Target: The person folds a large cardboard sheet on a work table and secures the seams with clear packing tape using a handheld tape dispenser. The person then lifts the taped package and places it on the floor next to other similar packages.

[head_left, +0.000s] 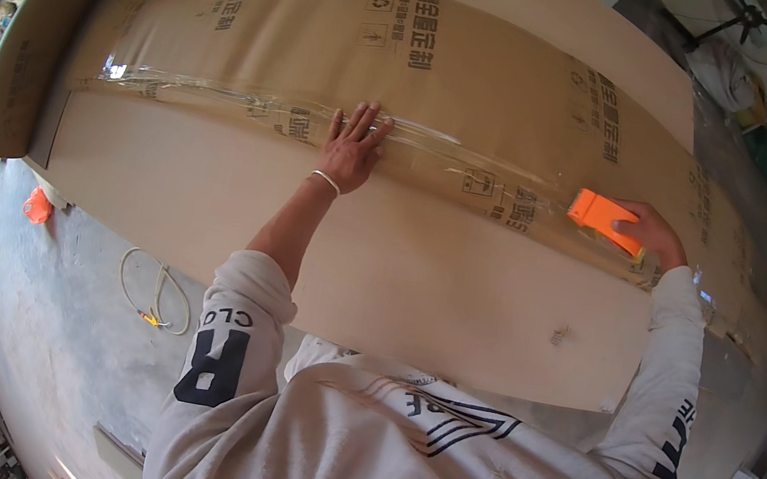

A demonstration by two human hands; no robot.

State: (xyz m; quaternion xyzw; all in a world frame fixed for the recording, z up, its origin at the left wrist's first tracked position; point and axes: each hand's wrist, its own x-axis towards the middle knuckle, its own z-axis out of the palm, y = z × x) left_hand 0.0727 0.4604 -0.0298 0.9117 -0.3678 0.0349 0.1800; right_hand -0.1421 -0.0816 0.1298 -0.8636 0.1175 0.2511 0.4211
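Note:
A long package wrapped in printed brown kraft paper point(314, 45) lies across the board. Along its near side runs a strip of shiny clear tape point(460, 147). My left hand point(353, 148) presses down on this strip near the middle of the package, fingers spread. Farther right, my right hand point(653, 234) grips an orange tape dispenser point(605, 219), which rests against the paper close to the package's near edge. The dispenser's far end shows; its underside and the tape roll are hidden.
A big roll of brown paper point(41, 40) stands at the left end. Beneath the package is a pale flat board point(456, 292). On the concrete floor point(66, 318) lie a coiled hose point(154, 290) and an orange object point(37, 206). A fan point(746, 14) is at the far right.

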